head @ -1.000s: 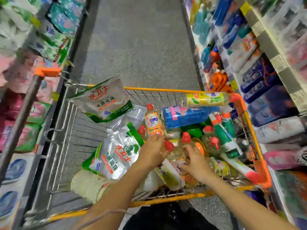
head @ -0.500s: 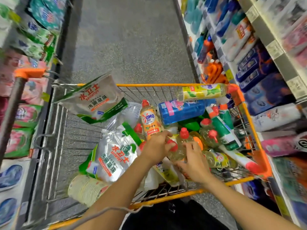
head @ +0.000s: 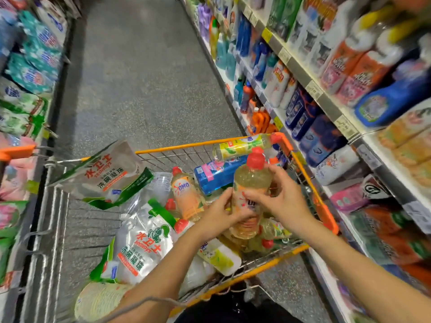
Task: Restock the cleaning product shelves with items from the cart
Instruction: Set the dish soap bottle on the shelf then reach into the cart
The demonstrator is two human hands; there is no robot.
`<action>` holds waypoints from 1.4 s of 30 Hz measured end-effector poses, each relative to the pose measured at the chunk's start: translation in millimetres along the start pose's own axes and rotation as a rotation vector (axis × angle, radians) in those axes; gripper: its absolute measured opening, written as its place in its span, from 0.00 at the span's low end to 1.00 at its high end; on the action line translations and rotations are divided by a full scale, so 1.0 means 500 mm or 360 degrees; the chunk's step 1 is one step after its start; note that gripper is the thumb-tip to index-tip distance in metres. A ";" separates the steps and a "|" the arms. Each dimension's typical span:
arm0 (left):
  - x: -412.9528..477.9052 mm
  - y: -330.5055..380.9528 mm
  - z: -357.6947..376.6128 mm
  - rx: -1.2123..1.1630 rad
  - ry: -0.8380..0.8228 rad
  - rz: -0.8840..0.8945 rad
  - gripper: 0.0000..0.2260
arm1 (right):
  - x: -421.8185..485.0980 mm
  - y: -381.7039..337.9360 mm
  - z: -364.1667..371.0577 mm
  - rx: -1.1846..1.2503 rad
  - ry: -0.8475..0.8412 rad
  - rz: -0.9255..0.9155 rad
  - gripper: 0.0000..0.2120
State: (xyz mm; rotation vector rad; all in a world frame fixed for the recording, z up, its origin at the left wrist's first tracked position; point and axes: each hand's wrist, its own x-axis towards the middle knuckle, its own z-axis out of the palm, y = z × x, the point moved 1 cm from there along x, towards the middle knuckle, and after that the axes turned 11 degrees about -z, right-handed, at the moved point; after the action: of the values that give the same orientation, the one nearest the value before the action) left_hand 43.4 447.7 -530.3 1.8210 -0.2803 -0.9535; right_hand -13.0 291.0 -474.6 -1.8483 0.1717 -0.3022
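Yellow bottle (head: pixel 252 180) upright above cart (head: pixel 325 213), red cap up. Left hand (head: pixel 218 214) fingers curled round lower body, right hand (head: pixel 281 203) gripping label. Shelves (head: pixel 303 74) lie rightward, right hand nearer.

Saw grey speckled floor (head: pixel 140 78) running far up the middle. Noted teal and pink soft packs (head: pixel 35 73) stacked along the left. Spotted a thin grey cord (head: pixel 144 300) near, at bottom.

Place: shop, cleaning-goods aisle.
Proof: wire cart (head: pixel 177 147) full of bottles & pouches.
R of cart: shelves (head: pixel 300 73) w/ price tags (head: pixel 313 90).
L of cart: racks (head: pixel 30 73) of packs.
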 end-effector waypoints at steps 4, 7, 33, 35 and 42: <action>-0.004 0.093 0.027 -0.0158 0.0237 0.0226 0.13 | 0.030 -0.063 -0.065 0.0395 0.0145 -0.0073 0.22; -0.008 0.157 0.055 -0.0309 0.0241 0.0392 0.27 | 0.008 -0.064 -0.110 0.0494 0.0071 -0.0055 0.29; -0.195 0.497 0.685 -0.0051 -0.0845 0.1178 0.08 | -0.590 -0.292 -0.556 0.0290 0.1418 -0.0423 0.16; -0.205 0.512 0.735 0.0056 -0.0869 0.1353 0.09 | -0.628 -0.318 -0.589 0.0205 0.1527 -0.0501 0.21; -0.240 0.587 0.894 0.0208 -0.1094 0.1773 0.15 | -0.726 -0.341 -0.704 -0.0127 0.1910 -0.0638 0.24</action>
State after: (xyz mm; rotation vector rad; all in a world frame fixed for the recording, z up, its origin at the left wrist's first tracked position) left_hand -289.6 80.9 -296.0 1.0584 -1.6032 -0.6804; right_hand -469.2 116.6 -259.5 -1.5389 0.6288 -1.6788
